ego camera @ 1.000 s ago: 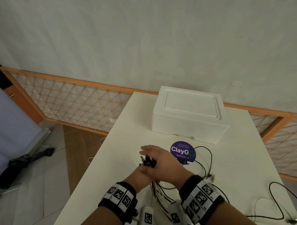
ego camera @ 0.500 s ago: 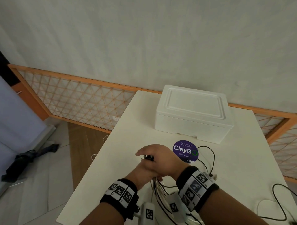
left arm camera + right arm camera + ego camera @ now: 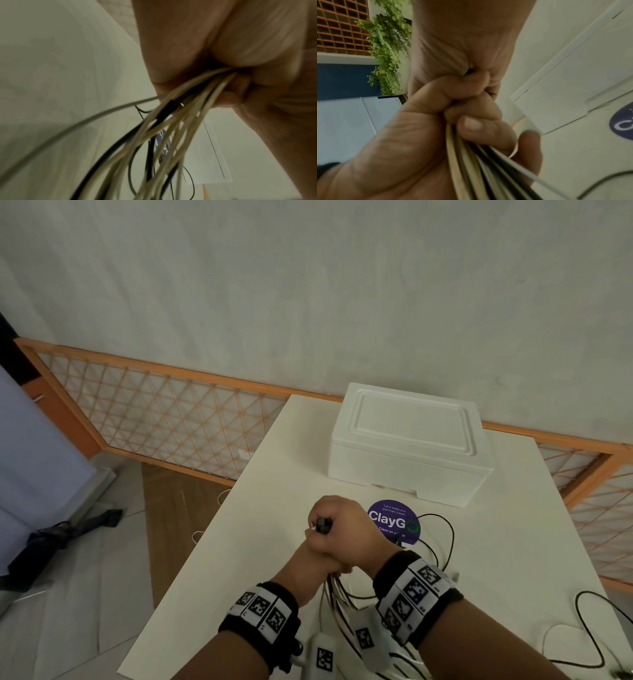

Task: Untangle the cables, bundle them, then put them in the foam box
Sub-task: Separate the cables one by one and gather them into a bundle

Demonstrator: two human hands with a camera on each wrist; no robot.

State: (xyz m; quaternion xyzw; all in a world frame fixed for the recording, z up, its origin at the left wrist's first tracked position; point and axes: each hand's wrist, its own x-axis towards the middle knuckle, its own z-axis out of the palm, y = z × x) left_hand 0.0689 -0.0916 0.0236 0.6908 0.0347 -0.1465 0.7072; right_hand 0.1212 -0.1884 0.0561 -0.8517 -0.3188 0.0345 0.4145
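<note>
Cables (image 3: 171,121), thin white and black cords gathered into one sheaf above the white table (image 3: 274,542), sit clenched in our right hand (image 3: 346,529) and left hand (image 3: 308,563), both fists wrapped tight, apparently to align the plug ends for bundling, while the lidded white foam box (image 3: 407,446) waits just beyond.

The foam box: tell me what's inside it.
That cannot be seen: the foam box has its lid on. The cables are outside it, gripped by the left hand and the right hand above the table.
</note>
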